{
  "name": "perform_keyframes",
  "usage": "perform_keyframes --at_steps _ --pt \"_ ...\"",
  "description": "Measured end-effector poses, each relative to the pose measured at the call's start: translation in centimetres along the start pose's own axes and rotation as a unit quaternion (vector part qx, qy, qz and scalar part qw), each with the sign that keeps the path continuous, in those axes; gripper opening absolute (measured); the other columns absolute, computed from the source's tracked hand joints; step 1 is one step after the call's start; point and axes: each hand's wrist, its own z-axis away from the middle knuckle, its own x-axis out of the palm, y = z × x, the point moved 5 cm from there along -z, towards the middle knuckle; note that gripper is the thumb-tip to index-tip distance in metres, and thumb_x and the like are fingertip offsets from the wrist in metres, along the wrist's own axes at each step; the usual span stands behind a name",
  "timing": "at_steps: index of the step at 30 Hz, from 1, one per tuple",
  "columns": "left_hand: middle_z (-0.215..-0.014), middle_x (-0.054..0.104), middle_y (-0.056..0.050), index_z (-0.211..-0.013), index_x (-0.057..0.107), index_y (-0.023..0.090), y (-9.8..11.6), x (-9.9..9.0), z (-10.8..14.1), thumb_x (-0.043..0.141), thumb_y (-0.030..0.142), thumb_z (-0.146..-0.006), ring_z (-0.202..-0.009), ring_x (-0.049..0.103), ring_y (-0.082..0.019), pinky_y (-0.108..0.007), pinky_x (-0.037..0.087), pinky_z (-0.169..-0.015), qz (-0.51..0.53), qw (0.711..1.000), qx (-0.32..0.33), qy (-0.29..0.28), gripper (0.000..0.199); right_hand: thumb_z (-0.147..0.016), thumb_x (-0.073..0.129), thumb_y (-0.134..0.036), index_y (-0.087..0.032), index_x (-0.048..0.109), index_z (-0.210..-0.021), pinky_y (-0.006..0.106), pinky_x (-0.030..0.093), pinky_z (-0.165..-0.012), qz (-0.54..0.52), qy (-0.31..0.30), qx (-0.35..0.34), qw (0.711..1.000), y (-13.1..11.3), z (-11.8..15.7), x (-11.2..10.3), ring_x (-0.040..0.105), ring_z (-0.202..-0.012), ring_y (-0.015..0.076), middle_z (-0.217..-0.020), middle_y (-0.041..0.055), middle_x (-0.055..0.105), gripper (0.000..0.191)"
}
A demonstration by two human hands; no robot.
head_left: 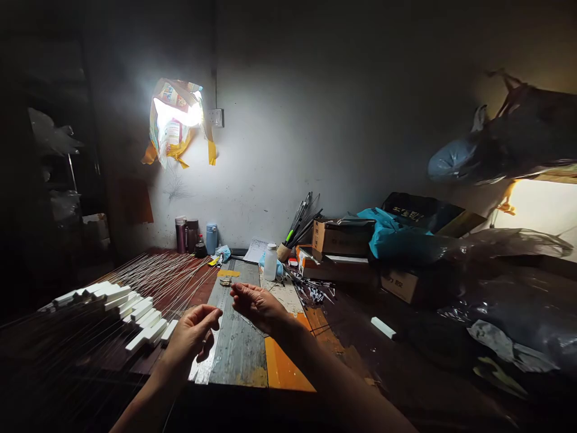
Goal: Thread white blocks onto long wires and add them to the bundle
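Observation:
Over a grey work board (241, 355), my left hand (196, 334) is closed, its thumb and forefinger pinched together. My right hand (256, 304) reaches farther forward, also in a pinch; whatever either hand holds is too thin or small to make out. Just beyond the right fingertips lies a small shiny metal piece (225, 281), near a strip of yellow tape (228, 273). Left of my left hand, a row of white rectangular blocks (142, 310) rests on the table, with many thin wires (166, 270) fanned out around them.
A translucent white bottle (270, 263) stands behind the board. Right of it lie a heap of thin dark sticks (315, 291) and cardboard boxes (340, 237). One white block (383, 328) sits apart at right. Several flasks (211, 238) line the wall below a covered lamp (175, 123).

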Motion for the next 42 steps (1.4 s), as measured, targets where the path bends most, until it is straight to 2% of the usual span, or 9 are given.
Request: perform_keyframes --at_steps 6,14,19,25,32,42 --pt "-0.061 0.046 0.007 -0.081 0.056 0.017 -0.9 -0.2 -0.2 0.078 0.055 -0.061 -0.036 0.036 -0.003 -0.013 0.019 -0.031 -0.007 1.0 -0.002 -0.001 0.048 -0.062 0.086 -0.031 -0.016 0.07 -0.083 0.028 0.048 -0.083 -0.036 0.007 0.01 0.999 1.5 0.4 -0.6 0.062 -0.075 0.0118 -0.079 0.001 0.066 0.031" --pt "-0.055 0.043 0.009 -0.073 0.053 0.017 -1.8 -0.1 -0.8 0.079 0.06 -0.052 -0.033 0.034 -0.002 -0.012 0.012 -0.032 -0.016 0.999 -0.035 0.017 0.054 -0.064 0.085 -0.03 -0.014 0.071 -0.081 0.03 0.045 -0.088 -0.057 0.007 0.017 0.998 2.4 0.3 -0.6 0.06 -0.074 0.0114 -0.075 0.0004 0.064 0.027" --pt "-0.054 0.043 0.009 -0.073 0.052 0.018 -2.1 -0.1 -1.1 0.079 0.058 -0.053 -0.033 0.035 -0.002 -0.012 0.013 -0.033 -0.017 0.999 -0.036 0.024 0.053 -0.064 0.084 -0.029 -0.014 0.071 -0.081 0.032 0.045 -0.086 -0.057 0.004 0.015 0.998 2.9 0.2 -0.8 0.061 -0.078 0.0143 -0.076 0.0016 0.064 0.026" --pt "-0.052 0.043 0.009 -0.07 0.052 0.018 -2.6 -0.3 -1.2 0.079 0.06 -0.05 -0.033 0.034 -0.002 -0.012 0.011 -0.032 -0.024 0.998 -0.041 0.03 0.054 -0.062 0.086 -0.031 -0.014 0.071 -0.081 0.029 0.046 -0.084 -0.057 0.004 0.018 0.998 2.9 0.4 -0.8 0.06 -0.072 0.0114 -0.075 0.0001 0.064 0.03" --pt "-0.039 0.031 0.012 -0.067 0.05 0.018 -2.1 0.3 -1.0 0.079 0.06 -0.047 -0.031 0.028 -0.003 -0.013 0.012 -0.032 -0.019 0.998 -0.049 0.027 0.054 -0.057 0.088 -0.034 -0.011 0.07 -0.078 0.024 0.048 -0.073 -0.035 0.011 0.014 0.999 2.6 0.4 -0.7 0.06 -0.064 0.0082 -0.073 0.0006 0.065 0.036" --pt "-0.055 0.046 0.008 -0.07 0.055 0.017 -2.2 0.9 -0.8 0.077 0.06 -0.051 -0.032 0.033 -0.003 -0.015 0.016 -0.03 -0.026 0.999 -0.008 0.021 0.053 -0.051 0.089 -0.041 -0.01 0.067 -0.077 0.027 0.052 -0.068 0.022 0.056 -0.018 0.998 2.0 0.6 -1.0 0.059 -0.06 0.0093 -0.069 0.0012 0.065 0.046"
